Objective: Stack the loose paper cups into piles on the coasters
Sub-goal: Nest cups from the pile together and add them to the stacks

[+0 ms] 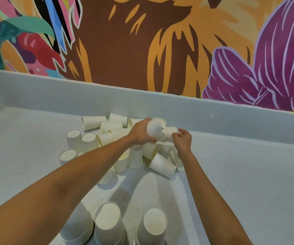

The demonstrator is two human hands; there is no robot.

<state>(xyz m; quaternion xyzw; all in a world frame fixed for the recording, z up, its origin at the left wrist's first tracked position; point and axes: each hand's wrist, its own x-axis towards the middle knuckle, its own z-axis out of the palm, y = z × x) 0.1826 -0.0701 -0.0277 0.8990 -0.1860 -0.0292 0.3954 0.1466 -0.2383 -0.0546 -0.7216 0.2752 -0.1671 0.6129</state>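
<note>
My left hand (140, 132) grips a white paper cup (154, 127) lifted above the heap, its mouth tilted up and right. My right hand (182, 139) pinches a second paper cup (170, 133) lying sideways, its rim against the first cup. Below both hands lies a heap of loose cups (162, 164), some upside down, some on their sides. Three upside-down piles of cups stand near me: left pile (79, 225), middle pile (109, 221), right pile (153, 225). The coasters under them are almost hidden; only a dark edge (93, 225) shows.
More cups lie toppled at the back of the heap (94, 122), and several upside-down ones stand at the left (73, 138). The pale speckled counter (239, 183) runs to a low backsplash (231, 117) under a painted mural wall.
</note>
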